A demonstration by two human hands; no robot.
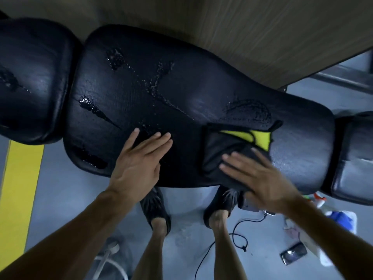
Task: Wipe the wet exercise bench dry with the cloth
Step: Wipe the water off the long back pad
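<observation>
**Cloth flat on the wet bench, both hands down**

We see a long black padded bench [181, 93] running across the view, its surface marked with puddles and streaks of water [155, 81], thickest toward the left and middle. The cloth [226, 150], dark with a yellow patch showing at a folded corner, lies on the bench's near right part. Our right hand [256, 176] rests on top of the cloth with fingers straight and spread, pressing it flat rather than gripping it. Our left hand [139, 160] lies palm down on the bare bench just left of the cloth, fingers straight and together, holding nothing. Below the bench edge we see two feet in dark shoes [155, 207] on a grey floor [60, 199]. A phone [293, 253] and a black cable [238, 237] lie on the floor at right, and a yellow stripe [20, 190] runs along the left.
</observation>
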